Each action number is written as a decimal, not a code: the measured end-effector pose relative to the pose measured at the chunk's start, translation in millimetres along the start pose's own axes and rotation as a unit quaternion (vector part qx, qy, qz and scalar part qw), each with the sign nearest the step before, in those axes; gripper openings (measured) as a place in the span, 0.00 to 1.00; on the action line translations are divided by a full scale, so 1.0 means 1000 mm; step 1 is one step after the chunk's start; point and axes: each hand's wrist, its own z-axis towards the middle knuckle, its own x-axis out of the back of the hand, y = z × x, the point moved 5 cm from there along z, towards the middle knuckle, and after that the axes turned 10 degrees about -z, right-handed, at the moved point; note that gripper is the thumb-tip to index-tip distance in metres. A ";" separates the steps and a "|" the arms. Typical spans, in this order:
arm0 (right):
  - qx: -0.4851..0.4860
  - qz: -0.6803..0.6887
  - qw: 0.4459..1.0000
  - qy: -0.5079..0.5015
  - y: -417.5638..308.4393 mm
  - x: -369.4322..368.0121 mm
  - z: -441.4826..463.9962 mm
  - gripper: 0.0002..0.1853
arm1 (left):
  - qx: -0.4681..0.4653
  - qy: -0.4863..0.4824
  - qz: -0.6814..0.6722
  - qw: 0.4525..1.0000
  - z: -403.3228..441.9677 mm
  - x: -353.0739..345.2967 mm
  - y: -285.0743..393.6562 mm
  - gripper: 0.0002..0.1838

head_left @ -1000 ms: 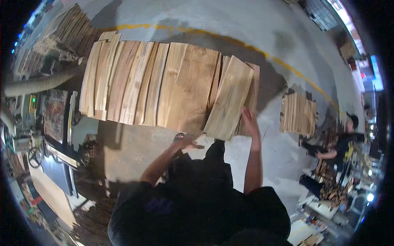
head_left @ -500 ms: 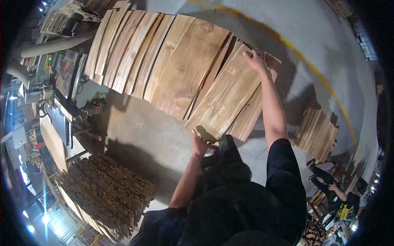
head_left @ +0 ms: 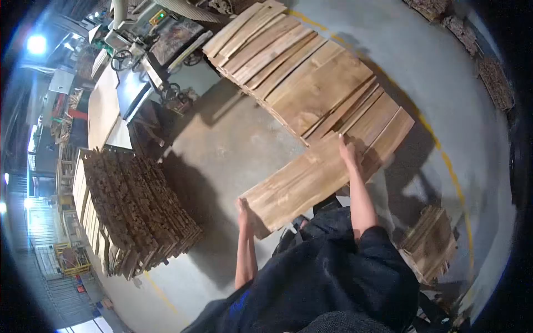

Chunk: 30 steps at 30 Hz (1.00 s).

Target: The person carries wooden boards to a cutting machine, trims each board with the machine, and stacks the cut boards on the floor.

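Observation:
Between my two hands is a wide, flat wooden board [head_left: 294, 186] with pale brown grain, held out in front of my body. My left hand [head_left: 243, 212] grips its near left end, the thumb along the edge. At the other end my right hand [head_left: 350, 152] clasps the board's edge, fingers partly hidden. The far end of this board lies close to a long stack of planks [head_left: 322, 83]; whether it touches them I cannot tell. Several boards of differing widths lie side by side on top of that stack.
A tall pile of rough-edged planks [head_left: 139, 211] stands on the left. Behind it are a machine with a handwheel [head_left: 122, 60] and a sheet-topped table [head_left: 105, 105]. Another small wood stack [head_left: 430, 244] sits at right, near a yellow floor line [head_left: 452, 172].
The board has come off the stack's near end and swung left toward the rough pile, both hands still on it. My view has turned left, and the co-worker at right is out of sight.

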 end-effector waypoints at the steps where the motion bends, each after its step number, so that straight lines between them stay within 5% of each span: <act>1: 0.004 0.009 1.000 0.005 -0.011 0.007 -0.012 0.49 | 0.023 0.026 -0.023 0.999 -0.013 0.011 0.012 0.45; 4: -0.004 0.060 0.996 -0.067 -0.053 0.039 -0.040 0.51 | -0.035 -0.081 -0.192 0.977 -0.012 -0.008 0.045 0.42; 5: 0.013 0.051 0.995 -0.084 -0.058 0.046 -0.018 0.52 | 0.024 -0.120 -0.214 0.969 -0.008 -0.018 0.049 0.41; 7: 0.040 -0.035 0.988 -0.147 -0.051 0.057 0.049 0.56 | 0.084 -0.038 -0.111 0.990 -0.005 -0.055 0.070 0.42; 9: -0.023 -0.091 0.989 -0.112 -0.078 0.102 0.082 0.56 | 0.079 -0.057 -0.110 0.989 0.020 -0.104 0.080 0.42; 11: 0.005 -0.123 0.989 -0.080 -0.087 0.128 0.148 0.56 | 0.050 -0.147 -0.168 0.973 0.062 -0.147 0.092 0.42; 13: 0.063 -0.160 0.981 -0.089 -0.111 0.166 0.190 0.58 | 0.039 -0.129 -0.158 0.978 0.061 -0.186 0.137 0.40; 15: 0.095 -0.166 0.974 -0.120 -0.107 0.175 0.256 0.68 | 0.023 -0.213 -0.028 0.976 0.077 -0.229 0.157 0.39; 16: 0.010 -0.375 0.926 -0.048 -0.140 0.194 0.245 0.73 | 0.054 -0.246 0.065 0.966 0.100 -0.244 0.154 0.44; 17: 0.050 -0.396 0.916 -0.033 -0.141 0.191 0.266 0.73 | 0.018 -0.180 0.141 0.973 0.098 -0.265 0.172 0.52; 18: 0.091 -0.411 0.907 -0.017 -0.146 0.189 0.291 0.73 | -0.011 -0.117 0.141 0.983 0.174 -0.253 0.108 0.57; 19: 0.046 -0.404 0.913 -0.034 -0.150 0.190 0.304 0.76 | 0.075 -0.214 0.098 0.969 0.135 -0.279 0.149 0.54; 21: 0.099 -0.186 0.950 -0.231 -0.119 0.164 0.362 0.76 | 0.127 -0.354 -0.051 0.925 0.155 -0.304 0.129 0.47; 24: -0.009 -0.195 0.971 -0.134 -0.116 0.166 0.357 0.75 | 0.150 -0.378 -0.118 0.906 0.137 -0.316 0.136 0.40; 26: -0.041 -0.203 0.966 -0.157 -0.114 0.165 0.332 0.75 | 0.189 -0.374 -0.203 0.885 0.156 -0.305 0.094 0.40; 28: -0.019 -0.211 0.966 -0.146 -0.161 0.191 0.272 0.74 | 0.161 -0.360 -0.370 0.841 0.145 -0.310 0.092 0.39; 30: 0.006 -0.209 0.967 -0.143 -0.133 0.166 0.289 0.73 | 0.161 -0.353 -0.362 0.848 0.145 -0.298 0.100 0.39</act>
